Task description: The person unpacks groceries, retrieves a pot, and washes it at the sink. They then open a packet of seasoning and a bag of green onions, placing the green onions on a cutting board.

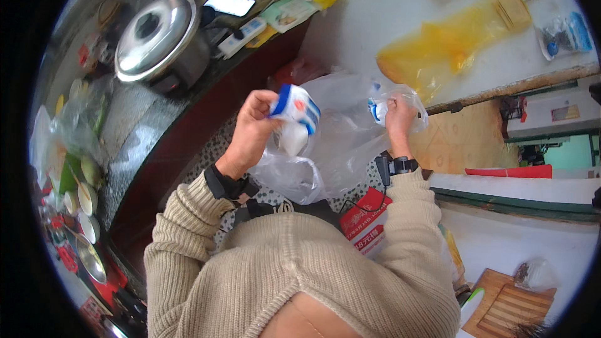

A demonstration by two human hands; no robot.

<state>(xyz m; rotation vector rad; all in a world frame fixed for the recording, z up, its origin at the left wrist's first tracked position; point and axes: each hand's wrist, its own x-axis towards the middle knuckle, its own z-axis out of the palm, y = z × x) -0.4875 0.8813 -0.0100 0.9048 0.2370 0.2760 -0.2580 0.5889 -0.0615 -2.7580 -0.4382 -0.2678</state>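
Note:
My left hand (250, 127) grips the top edge of a white and blue plastic packet (297, 106) with a small red mark. Its lower part hangs over the mouth of a large clear plastic bag (335, 150). My right hand (400, 115) is at the bag's far right side, with clear film wrapped around its fingers. A second blue and white packet (377, 111) shows against those fingers, apparently held by them; the film partly covers it. The bag hangs in front of my body above a speckled floor.
A lidded steel pot (157, 40) stands on the dark counter at left, near a lit phone (230, 4) and a white power strip (242, 37). Bowls (87, 199) and a metal pan (90, 258) lie farther down. A yellow plastic bag (450, 44) hangs at upper right. Wooden cutting boards (512, 307) are at lower right.

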